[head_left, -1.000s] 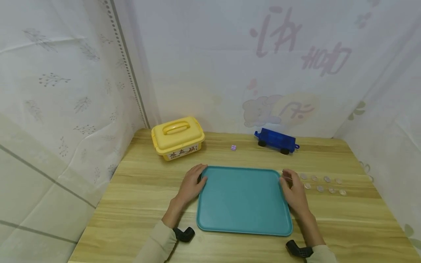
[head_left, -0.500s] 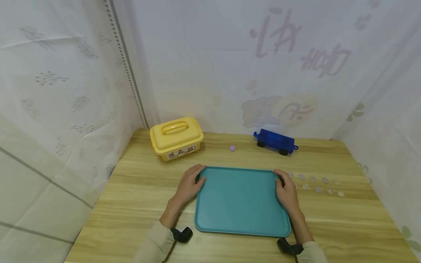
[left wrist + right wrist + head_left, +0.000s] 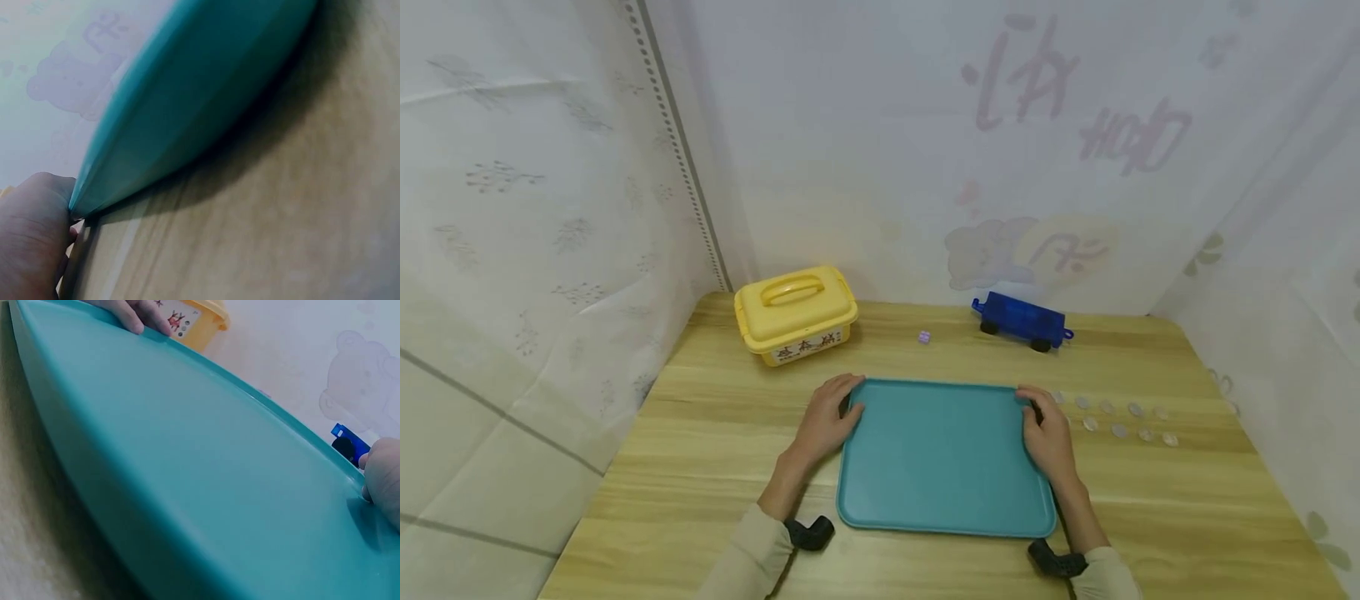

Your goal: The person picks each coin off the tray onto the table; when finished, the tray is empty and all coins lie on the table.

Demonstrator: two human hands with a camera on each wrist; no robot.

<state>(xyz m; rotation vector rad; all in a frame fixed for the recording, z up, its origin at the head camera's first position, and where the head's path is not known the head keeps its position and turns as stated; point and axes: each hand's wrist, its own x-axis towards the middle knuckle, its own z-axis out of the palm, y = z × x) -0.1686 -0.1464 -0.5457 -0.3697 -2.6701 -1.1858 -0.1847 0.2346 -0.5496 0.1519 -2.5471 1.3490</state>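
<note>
A flat teal tray point(image 3: 946, 458) lies on the wooden table before me. My left hand point(image 3: 824, 422) grips its far left corner, thumb over the rim and fingers along the outside. At the far right corner, my right hand point(image 3: 1048, 435) holds the rim in the same way. The left wrist view has the tray's side wall point(image 3: 187, 94) close up, with part of the left hand point(image 3: 34, 237) at lower left. From the right wrist, the right hand point(image 3: 384, 478) shows at the rim; its fingertips are mostly hidden.
Behind the tray stand a lidded yellow box point(image 3: 796, 312) with a handle, a small purple cube point(image 3: 924, 337) and a blue wheeled toy wagon point(image 3: 1022, 321). Several clear round discs point(image 3: 1119, 431) lie in two rows at right. Patterned white cloth point(image 3: 850, 167) hangs behind the table.
My right hand has moved left onto the tray's far right corner and now holds the rim. The left hand stays on its corner. The whole view has shifted slightly.
</note>
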